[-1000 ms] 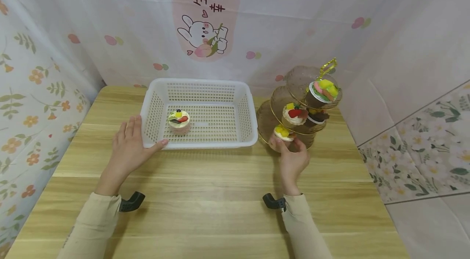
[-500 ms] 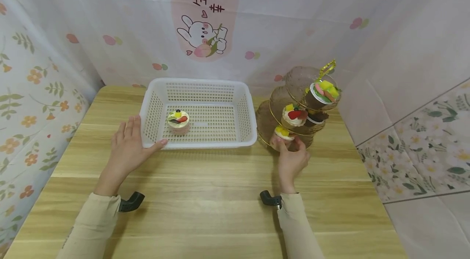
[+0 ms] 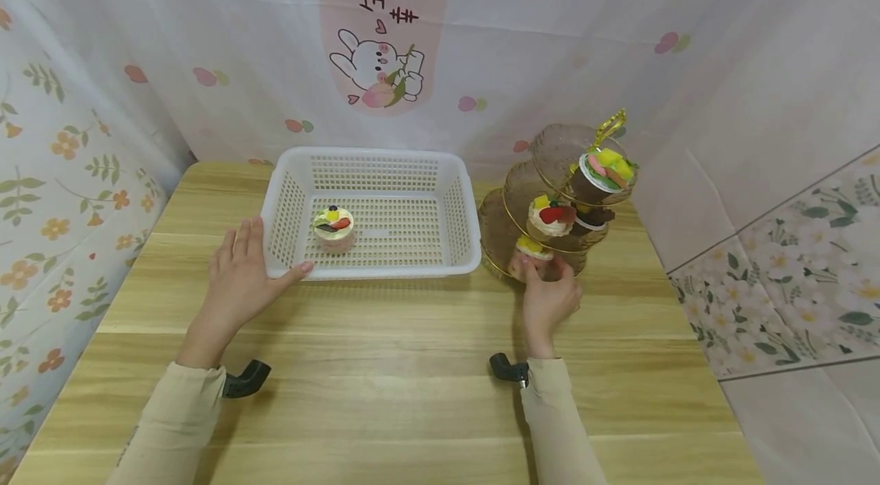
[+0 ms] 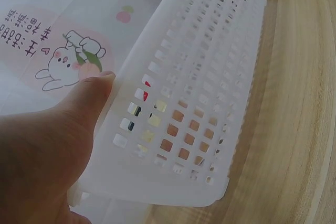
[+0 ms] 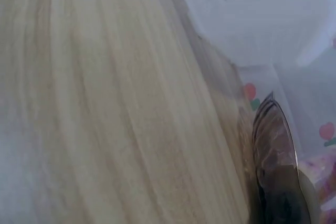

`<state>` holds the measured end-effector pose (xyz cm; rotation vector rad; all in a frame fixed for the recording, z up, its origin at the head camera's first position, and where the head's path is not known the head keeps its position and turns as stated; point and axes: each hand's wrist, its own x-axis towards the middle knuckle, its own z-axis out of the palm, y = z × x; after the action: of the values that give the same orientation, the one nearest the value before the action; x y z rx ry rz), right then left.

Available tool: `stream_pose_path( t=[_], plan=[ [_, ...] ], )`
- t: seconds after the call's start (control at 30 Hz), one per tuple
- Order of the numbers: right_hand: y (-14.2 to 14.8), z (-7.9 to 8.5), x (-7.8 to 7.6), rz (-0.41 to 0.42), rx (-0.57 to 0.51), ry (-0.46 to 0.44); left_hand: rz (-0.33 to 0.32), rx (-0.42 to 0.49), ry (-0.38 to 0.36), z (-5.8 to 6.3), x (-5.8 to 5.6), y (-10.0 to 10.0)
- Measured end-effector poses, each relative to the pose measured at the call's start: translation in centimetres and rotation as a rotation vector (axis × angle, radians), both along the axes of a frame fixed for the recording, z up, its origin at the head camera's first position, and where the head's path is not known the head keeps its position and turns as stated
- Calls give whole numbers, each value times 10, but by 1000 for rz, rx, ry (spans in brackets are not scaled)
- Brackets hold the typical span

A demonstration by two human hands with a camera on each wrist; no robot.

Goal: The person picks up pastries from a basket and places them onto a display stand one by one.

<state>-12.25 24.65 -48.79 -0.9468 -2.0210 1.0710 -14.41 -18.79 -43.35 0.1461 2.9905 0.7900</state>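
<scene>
My left hand (image 3: pixel 237 271) rests on the near left corner of a white plastic basket (image 3: pixel 371 271), fingers straight along its side. In the left wrist view the thumb (image 4: pixel 86 98) touches the rim of the basket (image 4: pixel 205 77). A cupcake (image 3: pixel 337 229) with cream, fruit and a pink wrapper sits inside, toward the left. My right hand (image 3: pixel 550 302) grips a yellow-topped cupcake (image 3: pixel 532 248) between thumb and fingers at the bottom tier of a three-tier stand (image 3: pixel 517 191). The right wrist view shows a tier of the stand (image 5: pixel 275 150) but not the hand.
A strawberry-topped cupcake (image 3: pixel 552 216) and a dark cupcake (image 3: pixel 593 219) stand on the middle tier. A brown cup cupcake (image 3: pixel 601 176) with colourful topping sits on the top tier, beside the gold handle (image 3: pixel 610 126). Printed curtains (image 3: pixel 241 50) hang behind the wooden table (image 3: pixel 385 378).
The yellow-topped cupcake in my right hand has shifted slightly right, staying at the bottom tier. My left hand, the basket and the cupcake inside it have not visibly moved.
</scene>
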Motion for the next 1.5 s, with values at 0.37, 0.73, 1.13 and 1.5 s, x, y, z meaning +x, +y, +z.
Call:
stream_pose_path(
  t=[0.37,0.73,1.13,1.5],
  plan=[
    [-2,-8,17,2,68,42,4,0,2,-1,-1,0],
    [-4,-9,17,-3,159,49,4,8,-5,-1,0,-1],
    [2,-11,13,38,188,-13,2,4,-9,-1,0,-1],
    [8,-13,10,45,191,-8,6,-1,-13,0,0,0]
  ],
)
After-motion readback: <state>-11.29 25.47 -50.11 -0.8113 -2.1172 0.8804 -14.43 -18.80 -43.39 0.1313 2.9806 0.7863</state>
